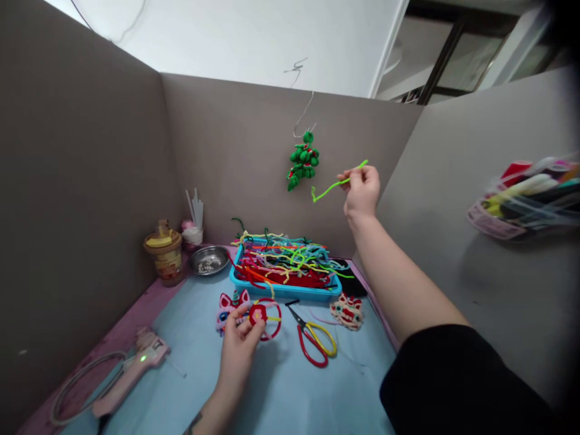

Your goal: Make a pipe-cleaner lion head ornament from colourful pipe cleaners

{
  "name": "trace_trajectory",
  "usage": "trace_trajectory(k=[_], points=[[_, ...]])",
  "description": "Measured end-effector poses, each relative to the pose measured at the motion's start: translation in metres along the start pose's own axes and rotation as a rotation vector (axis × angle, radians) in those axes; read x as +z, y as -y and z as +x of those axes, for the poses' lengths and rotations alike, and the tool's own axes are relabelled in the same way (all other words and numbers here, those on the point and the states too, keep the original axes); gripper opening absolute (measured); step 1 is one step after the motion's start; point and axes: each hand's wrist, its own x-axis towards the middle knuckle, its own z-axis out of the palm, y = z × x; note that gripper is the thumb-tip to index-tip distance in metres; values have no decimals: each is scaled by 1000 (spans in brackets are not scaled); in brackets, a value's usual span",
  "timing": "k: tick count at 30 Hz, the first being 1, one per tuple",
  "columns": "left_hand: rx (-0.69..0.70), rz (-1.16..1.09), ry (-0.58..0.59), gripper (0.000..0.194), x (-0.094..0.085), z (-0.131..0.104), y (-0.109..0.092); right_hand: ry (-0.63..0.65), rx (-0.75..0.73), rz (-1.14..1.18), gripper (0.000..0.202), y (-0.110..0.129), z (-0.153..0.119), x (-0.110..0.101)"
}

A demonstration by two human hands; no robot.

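Note:
My left hand is closed on a red ring piece with a red and pink centre and yellow spokes, low over the blue mat. Raised at the right, my right hand pinches a bright green pipe cleaner, bent at its lower left end. Below it stands a blue tray heaped with many-coloured pipe cleaners. A pink and red animal face lies partly behind my left hand. Scissors with one red and one yellow handle lie to the right of that hand.
A cream and red face lies right of the scissors. At the left are a glue gun with a lit green light, a lidded cup and a metal dish. A green ornament and a bag of supplies hang on the walls.

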Motion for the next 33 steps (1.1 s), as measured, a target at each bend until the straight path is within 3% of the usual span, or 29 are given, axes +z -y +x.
trace_trajectory(k=[4,6,9,12,15,21,24,33], points=[[-18,-26,-32,59,-3,5,-5,619,-129,-314,10,31,-80,-1],[-18,-31,-49,59,-5,6,-8,805,-186,-374,8,48,-126,-6],[-29,-18,-64,61,-4,4,-15,990,-135,-314,17,67,-177,-19],[-68,27,-44,58,4,-1,-26,1035,-24,-255,19,75,-200,-31],[-110,69,55,53,20,2,-42,969,53,-281,15,72,-204,-38],[-33,138,354,45,56,41,-68,829,40,-366,13,54,-192,-51],[-9,208,465,37,68,55,-66,752,-19,-458,15,44,-188,-59],[-94,207,509,36,66,68,-46,907,14,-500,15,26,-191,-59]])
